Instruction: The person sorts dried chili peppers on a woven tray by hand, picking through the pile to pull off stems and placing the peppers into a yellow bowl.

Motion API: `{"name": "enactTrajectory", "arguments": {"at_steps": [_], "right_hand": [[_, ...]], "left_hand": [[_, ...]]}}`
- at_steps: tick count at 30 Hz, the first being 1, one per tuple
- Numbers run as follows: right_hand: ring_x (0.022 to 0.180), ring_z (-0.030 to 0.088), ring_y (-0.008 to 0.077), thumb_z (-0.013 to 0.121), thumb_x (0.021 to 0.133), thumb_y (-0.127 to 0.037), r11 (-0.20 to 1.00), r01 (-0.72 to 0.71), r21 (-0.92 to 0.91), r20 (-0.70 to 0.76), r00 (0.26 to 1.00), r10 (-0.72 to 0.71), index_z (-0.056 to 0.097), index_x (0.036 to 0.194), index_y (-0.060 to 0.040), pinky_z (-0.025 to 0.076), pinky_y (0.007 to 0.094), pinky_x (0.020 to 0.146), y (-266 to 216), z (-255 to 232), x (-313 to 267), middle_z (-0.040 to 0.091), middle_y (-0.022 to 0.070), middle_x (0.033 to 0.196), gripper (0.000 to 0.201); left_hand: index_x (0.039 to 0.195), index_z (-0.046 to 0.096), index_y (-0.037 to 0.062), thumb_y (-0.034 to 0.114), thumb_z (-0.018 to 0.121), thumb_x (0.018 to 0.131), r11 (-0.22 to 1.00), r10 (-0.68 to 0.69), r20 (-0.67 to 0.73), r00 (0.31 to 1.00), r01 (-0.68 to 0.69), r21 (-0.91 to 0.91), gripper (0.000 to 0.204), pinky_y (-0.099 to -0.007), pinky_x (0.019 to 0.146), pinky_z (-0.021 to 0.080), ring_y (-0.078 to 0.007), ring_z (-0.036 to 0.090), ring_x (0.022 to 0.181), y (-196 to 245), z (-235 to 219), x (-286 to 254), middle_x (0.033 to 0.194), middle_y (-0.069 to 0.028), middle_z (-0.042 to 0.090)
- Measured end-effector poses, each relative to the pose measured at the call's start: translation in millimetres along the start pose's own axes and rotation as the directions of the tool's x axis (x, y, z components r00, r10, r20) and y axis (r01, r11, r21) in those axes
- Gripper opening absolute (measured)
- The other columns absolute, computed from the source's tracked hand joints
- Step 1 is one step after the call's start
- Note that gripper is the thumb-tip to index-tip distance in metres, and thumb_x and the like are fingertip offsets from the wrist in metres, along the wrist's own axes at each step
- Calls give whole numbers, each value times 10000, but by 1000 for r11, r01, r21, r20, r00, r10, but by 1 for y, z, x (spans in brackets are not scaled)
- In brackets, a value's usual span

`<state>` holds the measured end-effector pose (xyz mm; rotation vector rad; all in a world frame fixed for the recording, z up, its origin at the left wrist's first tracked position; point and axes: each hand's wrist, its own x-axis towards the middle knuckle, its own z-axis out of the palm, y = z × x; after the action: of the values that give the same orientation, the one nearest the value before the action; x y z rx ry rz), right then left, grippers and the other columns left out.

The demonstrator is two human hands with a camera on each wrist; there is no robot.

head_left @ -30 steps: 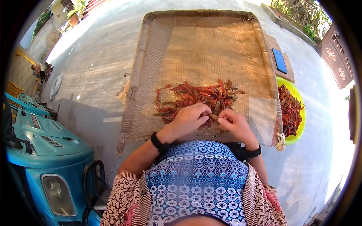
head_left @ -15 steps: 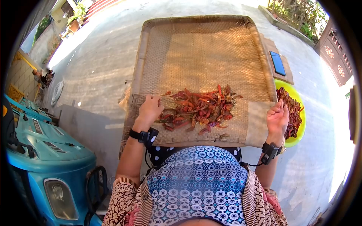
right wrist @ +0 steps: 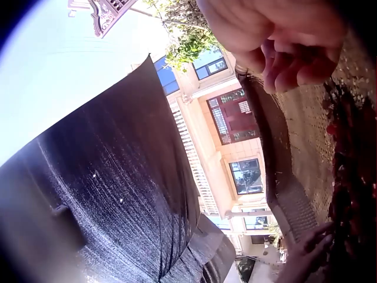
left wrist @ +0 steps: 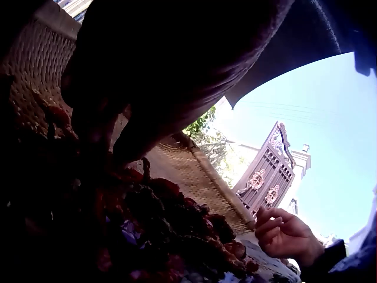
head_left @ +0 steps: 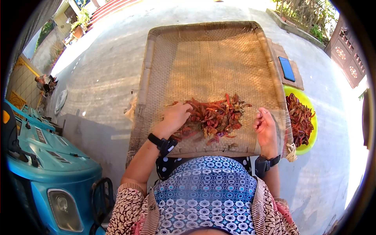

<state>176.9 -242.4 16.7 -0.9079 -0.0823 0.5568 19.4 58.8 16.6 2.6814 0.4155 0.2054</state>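
Dried red chilies (head_left: 215, 119) lie in a loose heap on the near part of a large woven tray (head_left: 215, 66) in the head view. My left hand (head_left: 175, 118) is at the heap's left side, fingertips down at the chilies. In the dark left wrist view its thumb and fingers (left wrist: 94, 127) point into the heap; I cannot tell if they pinch a chili. My right hand (head_left: 266, 127) hovers over the tray's right side, apart from the heap. Its fingers (right wrist: 285, 76) are loosely curled and hold nothing in the right wrist view.
To the right of the tray stands a yellow-green basin (head_left: 312, 141) filled with more red chilies (head_left: 299, 121). A blue phone (head_left: 286, 69) lies on a brown board (head_left: 280, 51) behind it. On the left is a teal vehicle (head_left: 58, 164) with a headlight.
Both hands were together at the heap's front, around a small brownish piece. They parted, the right toward the basin; then the left moved right to the heap and the right came back inward.
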Motion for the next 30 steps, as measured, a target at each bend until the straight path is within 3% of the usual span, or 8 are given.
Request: {"name": "enactTrajectory", "arguments": {"at_steps": [7,9,13,19,22,25,28,30], "right_hand": [[664,529,65,535,958,-186,948,6,-319,105,994,29,597,1048,-88,423,216,617,18,10,-2,608,-6,814,147],[666,543,53,550,953,-203,913,10,-408,132,990,48,605,1041,-95,435,211,614,21,15,-4,622,-10,813,150],[659,545,56,541,959,-194,879,-31,-477,172,977,128,603,1029,-99,439,207,605,31,28,-2,621,-11,802,133],[655,549,60,537,963,-183,870,-85,-486,208,955,210,595,997,-104,445,201,606,37,28,-5,621,-9,796,104],[656,549,62,539,961,-179,867,-80,-491,203,958,204,594,1004,-101,448,202,607,35,28,-6,619,-8,797,104],[657,543,61,544,959,-176,855,-54,-515,235,951,202,589,1030,-88,452,203,609,35,30,-6,613,-8,791,122],[657,530,52,554,959,-192,811,5,-585,325,918,229,569,1046,-71,447,205,601,34,43,-9,603,-11,785,150],[662,525,50,560,958,-200,748,51,-661,373,888,270,560,1084,-63,447,200,607,30,57,-15,597,-12,784,186]], "left_hand": [[959,644,107,156,636,839,997,-53,43,998,51,66,130,-384,738,486,-283,601,844,4,-1,12,878,-101,575],[931,635,112,168,633,838,999,-18,16,1000,18,-26,108,-406,727,493,-306,607,849,4,0,7,912,-111,569],[915,626,117,171,639,829,994,37,-19,999,-39,-102,103,-416,715,499,-309,609,839,5,4,8,933,-116,564],[956,575,84,148,637,841,998,46,42,998,-47,30,145,-380,724,489,-276,593,882,18,-2,9,915,-91,577],[929,552,69,105,619,850,998,43,-76,996,-40,37,110,-381,700,490,-288,601,848,16,2,4,894,-91,599],[955,573,59,80,612,860,993,38,-118,992,-51,-103,105,-354,671,488,-257,621,795,35,-21,-6,896,-86,634],[991,594,42,83,627,866,949,108,-41,993,-115,-295,135,-305,651,485,-179,618,734,55,-38,-12,878,-65,653],[1001,605,32,91,639,871,909,96,35,995,-74,-410,147,-285,654,486,-136,602,735,63,-36,-12,881,-44,653]]}}
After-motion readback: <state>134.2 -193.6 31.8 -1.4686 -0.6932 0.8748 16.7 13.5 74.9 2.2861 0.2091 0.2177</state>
